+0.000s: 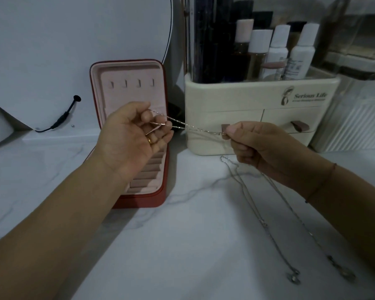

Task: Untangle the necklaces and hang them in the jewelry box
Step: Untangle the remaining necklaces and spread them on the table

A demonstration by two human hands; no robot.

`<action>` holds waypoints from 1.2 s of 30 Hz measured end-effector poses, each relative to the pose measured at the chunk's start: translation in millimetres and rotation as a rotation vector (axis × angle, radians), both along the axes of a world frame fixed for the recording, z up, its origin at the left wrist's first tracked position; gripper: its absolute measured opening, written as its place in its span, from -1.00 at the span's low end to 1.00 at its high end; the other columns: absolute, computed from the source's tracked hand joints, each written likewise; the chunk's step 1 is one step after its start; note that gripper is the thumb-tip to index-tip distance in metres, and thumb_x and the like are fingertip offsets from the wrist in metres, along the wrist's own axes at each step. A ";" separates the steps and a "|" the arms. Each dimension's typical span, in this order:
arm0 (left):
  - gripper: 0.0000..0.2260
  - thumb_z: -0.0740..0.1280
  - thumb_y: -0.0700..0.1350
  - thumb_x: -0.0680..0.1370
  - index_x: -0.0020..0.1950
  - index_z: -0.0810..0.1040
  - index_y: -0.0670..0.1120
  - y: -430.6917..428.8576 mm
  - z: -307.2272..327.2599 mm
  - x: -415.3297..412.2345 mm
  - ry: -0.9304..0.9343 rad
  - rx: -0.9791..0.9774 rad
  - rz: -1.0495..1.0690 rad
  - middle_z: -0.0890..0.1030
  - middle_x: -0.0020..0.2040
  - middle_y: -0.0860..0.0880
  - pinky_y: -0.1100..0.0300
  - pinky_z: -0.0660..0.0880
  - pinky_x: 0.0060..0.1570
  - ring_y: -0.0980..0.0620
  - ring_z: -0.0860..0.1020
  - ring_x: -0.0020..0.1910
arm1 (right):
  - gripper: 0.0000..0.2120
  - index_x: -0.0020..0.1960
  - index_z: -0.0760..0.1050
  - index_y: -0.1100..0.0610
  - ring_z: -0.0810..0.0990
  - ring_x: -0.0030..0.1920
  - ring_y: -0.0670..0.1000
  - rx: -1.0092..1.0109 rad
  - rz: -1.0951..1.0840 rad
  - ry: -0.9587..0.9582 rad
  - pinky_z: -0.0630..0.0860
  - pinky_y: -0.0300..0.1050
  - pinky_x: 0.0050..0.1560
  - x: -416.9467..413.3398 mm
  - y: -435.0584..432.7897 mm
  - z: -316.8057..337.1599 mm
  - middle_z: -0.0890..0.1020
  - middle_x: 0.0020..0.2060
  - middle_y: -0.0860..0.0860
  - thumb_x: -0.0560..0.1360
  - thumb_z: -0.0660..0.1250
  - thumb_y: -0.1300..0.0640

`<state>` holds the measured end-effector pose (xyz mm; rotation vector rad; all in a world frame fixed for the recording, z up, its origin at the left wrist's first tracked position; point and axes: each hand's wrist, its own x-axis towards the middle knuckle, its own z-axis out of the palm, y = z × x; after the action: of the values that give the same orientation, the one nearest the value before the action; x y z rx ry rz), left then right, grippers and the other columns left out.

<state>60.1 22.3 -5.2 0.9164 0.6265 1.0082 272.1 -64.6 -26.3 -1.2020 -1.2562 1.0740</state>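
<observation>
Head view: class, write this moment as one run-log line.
left hand: holds chain | right hand: pinches same chain | jewelry box: open, hooks bare | other necklaces: on counter

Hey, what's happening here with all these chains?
A person is working on necklaces at a marble counter. The left hand and right hand each pinch a thin chain, holding it stretched between them in the air. The red jewelry box stands open behind the left hand, and the four hooks in its lid are bare. Two more necklaces with pendants lie on the counter below the right hand.
</observation>
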 end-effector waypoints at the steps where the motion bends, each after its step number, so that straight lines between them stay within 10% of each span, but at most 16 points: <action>1: -0.63 0.21 -0.09 0.54 -0.49 0.38 -0.05 -0.9 0.0 1.4 -0.009 0.002 -0.002 0.49 -0.42 -0.02 0.06 0.54 0.05 0.02 0.56 -0.35 | -0.80 -0.21 0.44 0.19 0.19 -0.44 -0.10 0.009 -0.017 0.014 0.22 -0.31 -0.41 0.4 0.6 -0.2 0.29 -0.47 -0.05 0.57 0.23 0.16; 4: -0.58 0.18 -0.14 0.56 -0.53 0.38 -0.05 -4.3 0.3 5.6 0.034 0.081 -0.016 0.36 -0.55 0.00 0.18 0.52 -0.27 0.05 0.39 -0.54 | -0.85 -0.16 0.51 0.21 0.29 -0.42 -0.12 0.058 -0.068 0.038 0.32 -0.35 -0.37 1.4 1.1 0.6 0.40 -0.43 -0.04 0.56 0.24 0.23; 9: -0.59 0.23 -0.12 0.57 -0.50 0.40 -0.05 -13.0 -6.7 11.0 0.336 0.342 -0.025 0.23 -0.64 0.00 0.09 0.43 -0.20 -0.02 0.33 -0.57 | -0.89 -0.06 0.57 0.20 0.40 -0.32 -0.08 0.182 -0.061 0.030 0.37 -0.28 -0.25 0.3 1.6 2.2 0.55 -0.26 0.10 0.54 0.27 0.28; 17: -0.66 0.37 -0.02 0.51 -0.36 0.50 -0.22 -22.6 -21.9 14.9 0.819 0.970 0.182 0.50 -0.46 -0.14 0.22 0.37 -0.39 0.05 0.41 -0.49 | -0.88 -0.08 0.58 0.14 0.48 -0.33 -0.12 0.237 -0.007 -0.056 0.45 -0.35 -0.25 -8.9 -0.8 5.7 0.63 -0.32 0.00 0.50 0.30 0.31; 24: -0.85 0.37 -0.19 0.49 0.01 0.67 -0.18 -24.2 -21.7 20.2 0.475 0.638 -0.106 0.70 -0.07 -0.10 0.17 0.53 0.14 -0.05 0.64 0.02 | -0.86 -0.10 0.59 0.14 0.51 -0.33 -0.10 0.212 0.041 -0.041 0.47 -0.34 -0.25 -17.5 -1.0 5.1 0.62 -0.31 0.07 0.49 0.31 0.33; 36: -0.92 0.48 -0.22 0.39 -0.13 0.67 -0.13 -28.8 -23.8 25.1 0.495 0.695 -0.018 0.70 -0.21 -0.07 0.33 0.55 -0.12 0.11 0.62 -0.23 | -0.92 -0.10 0.53 0.22 0.50 -0.42 -0.13 0.201 0.009 0.008 0.41 -0.40 -0.39 -20.9 -3.7 10.7 0.62 -0.37 0.05 0.48 0.30 0.36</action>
<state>85.2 -6.6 -29.0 1.8160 0.6805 1.0011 251.2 -68.3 -15.6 -1.0390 -1.3305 0.9341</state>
